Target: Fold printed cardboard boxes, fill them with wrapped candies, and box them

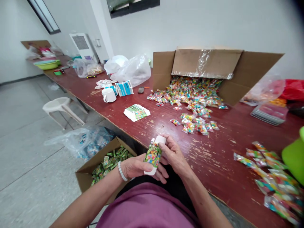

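Observation:
A small green printed candy box (153, 154) with white end flaps is between my two hands, over the table's front edge. My left hand (140, 167), with a beaded bracelet at the wrist, grips its lower part, thumb on the printed face. At the top, the thumb and fingers of my right hand (174, 153) pinch the box by its raised white flap. Whether anything is inside the box cannot be seen. Beyond my hands lie wrapped candy packets (197, 123) in a small group. Flat green-and-white box blanks (136, 112) rest to their left.
A big open carton (206, 61) spills candy packets onto the red table (166, 118). More packets (273, 177) lie at right, beside a green bowl (294, 156). Below left stands a carton of filled green boxes (108, 164). A white mug (109, 95) and white stool (59, 106) are left.

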Demonstrator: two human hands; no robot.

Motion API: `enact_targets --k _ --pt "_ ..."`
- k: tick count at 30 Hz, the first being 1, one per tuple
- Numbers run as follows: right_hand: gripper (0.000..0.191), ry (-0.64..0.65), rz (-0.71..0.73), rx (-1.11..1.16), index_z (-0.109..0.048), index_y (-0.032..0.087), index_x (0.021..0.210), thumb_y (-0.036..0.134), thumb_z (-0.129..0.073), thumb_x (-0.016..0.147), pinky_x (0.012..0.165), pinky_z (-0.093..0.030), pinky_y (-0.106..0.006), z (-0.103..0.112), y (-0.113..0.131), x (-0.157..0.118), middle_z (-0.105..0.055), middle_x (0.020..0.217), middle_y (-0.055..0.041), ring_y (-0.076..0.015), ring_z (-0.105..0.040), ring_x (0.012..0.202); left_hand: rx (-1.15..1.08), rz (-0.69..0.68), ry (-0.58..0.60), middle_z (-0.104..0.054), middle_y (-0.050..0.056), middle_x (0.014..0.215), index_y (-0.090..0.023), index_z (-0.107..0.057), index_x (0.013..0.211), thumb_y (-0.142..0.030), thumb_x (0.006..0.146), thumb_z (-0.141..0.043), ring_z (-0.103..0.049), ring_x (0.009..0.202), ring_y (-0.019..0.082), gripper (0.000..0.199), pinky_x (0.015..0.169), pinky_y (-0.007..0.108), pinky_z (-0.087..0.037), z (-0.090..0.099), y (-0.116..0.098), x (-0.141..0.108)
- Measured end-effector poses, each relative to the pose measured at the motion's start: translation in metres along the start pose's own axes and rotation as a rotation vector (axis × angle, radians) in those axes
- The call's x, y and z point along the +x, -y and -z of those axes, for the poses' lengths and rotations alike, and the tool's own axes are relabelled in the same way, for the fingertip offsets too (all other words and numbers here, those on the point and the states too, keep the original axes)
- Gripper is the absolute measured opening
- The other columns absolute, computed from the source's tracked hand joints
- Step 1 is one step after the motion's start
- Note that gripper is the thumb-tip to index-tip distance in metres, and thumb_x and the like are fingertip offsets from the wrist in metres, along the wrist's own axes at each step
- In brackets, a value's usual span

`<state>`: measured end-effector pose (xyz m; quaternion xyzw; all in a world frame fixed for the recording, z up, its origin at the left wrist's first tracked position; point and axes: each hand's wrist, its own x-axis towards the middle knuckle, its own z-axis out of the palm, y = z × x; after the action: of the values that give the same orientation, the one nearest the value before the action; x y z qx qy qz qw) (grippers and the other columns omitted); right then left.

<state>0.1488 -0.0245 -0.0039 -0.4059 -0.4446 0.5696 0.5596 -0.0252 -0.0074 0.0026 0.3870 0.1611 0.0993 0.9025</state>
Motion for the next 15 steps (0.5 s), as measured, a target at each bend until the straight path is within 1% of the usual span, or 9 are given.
enact_targets --k 1,2,3,5,7,11,13,15 --pt "0.027 0.033 -0.007 0.001 -0.059 0.024 0.113 0.037 -0.062 0.090 0.070 -0.050 -0.023 0.000 0.004 -0.002 -0.064 0.092 0.0004 -0.0135 -0.059 0.078 -0.040 -0.007 0.037 -0.072 0.018 0.107 -0.012 -0.066 0.117 -0.048 0.060 -0.084 -0.071 0.093 0.032 0.070 0.091 0.044 -0.048 -0.002 0.000 0.001" --pt "0.027 0.064 -0.017 0.008 -0.059 0.024 0.113 0.037 -0.062 0.090 0.068 -0.050 -0.023 0.001 0.008 -0.004 -0.063 0.090 0.0006 -0.0132 -0.059 0.077 -0.057 -0.016 0.045 -0.072 0.018 0.106 -0.011 -0.066 0.116 -0.049 0.060 -0.084 -0.072 0.092 0.033 0.070 0.091 0.045 -0.049 -0.004 -0.001 0.003" --pt "0.027 0.090 -0.026 0.017 -0.058 0.025 0.114 0.037 -0.062 0.090 0.065 -0.050 -0.022 0.002 0.010 -0.005 -0.062 0.088 0.0009 -0.0129 -0.058 0.074 -0.057 -0.025 0.029 -0.073 0.018 0.103 -0.011 -0.067 0.114 -0.050 0.062 -0.083 -0.072 0.089 0.032 0.067 0.088 0.044 -0.051 -0.005 0.000 0.005" --pt "0.029 0.128 -0.037 0.022 -0.057 0.026 0.116 0.039 -0.061 0.091 0.060 -0.048 -0.022 0.005 0.014 -0.008 -0.061 0.085 0.0015 -0.0125 -0.057 0.070 -0.028 -0.044 -0.055 -0.074 0.015 0.096 -0.012 -0.068 0.108 -0.050 0.071 -0.079 -0.073 0.079 0.028 0.054 0.077 0.038 -0.053 -0.007 0.001 0.007" --pt "0.031 0.161 -0.038 0.002 -0.055 0.027 0.121 0.040 -0.059 0.092 0.056 -0.048 -0.021 0.007 0.016 -0.010 -0.060 0.085 0.0013 -0.0124 -0.057 0.068 0.007 -0.076 -0.143 -0.073 0.012 0.088 -0.013 -0.069 0.102 -0.048 0.074 -0.079 -0.071 0.071 0.023 0.047 0.069 0.032 -0.053 -0.009 0.004 0.008" --pt "0.032 0.180 -0.014 -0.107 -0.054 0.027 0.124 0.041 -0.055 0.095 0.057 -0.050 -0.021 0.008 0.020 -0.013 -0.061 0.091 -0.0003 -0.0125 -0.059 0.069 0.046 -0.134 -0.267 -0.073 0.010 0.086 -0.013 -0.071 0.097 -0.045 0.061 -0.089 -0.069 0.071 0.019 0.051 0.069 0.028 -0.053 -0.019 0.007 0.008" --pt "0.033 0.184 -0.017 -0.126 -0.054 0.028 0.125 0.042 -0.055 0.095 0.055 -0.050 -0.021 0.007 0.022 -0.014 -0.061 0.092 -0.0003 -0.0120 -0.060 0.068 0.058 -0.146 -0.290 -0.072 0.009 0.083 -0.012 -0.072 0.092 -0.046 0.058 -0.090 -0.068 0.068 0.018 0.050 0.067 0.026 -0.053 -0.023 0.006 0.009" --pt "0.040 0.206 -0.053 -0.083 -0.049 0.031 0.134 0.044 -0.054 0.096 0.049 -0.049 -0.019 0.005 0.023 -0.016 -0.063 0.095 -0.0001 -0.0106 -0.059 0.061 0.072 -0.160 -0.284 -0.071 0.008 0.078 -0.012 -0.073 0.087 -0.045 0.057 -0.090 -0.067 0.065 0.017 0.049 0.064 0.025 -0.053 -0.025 0.005 0.010"
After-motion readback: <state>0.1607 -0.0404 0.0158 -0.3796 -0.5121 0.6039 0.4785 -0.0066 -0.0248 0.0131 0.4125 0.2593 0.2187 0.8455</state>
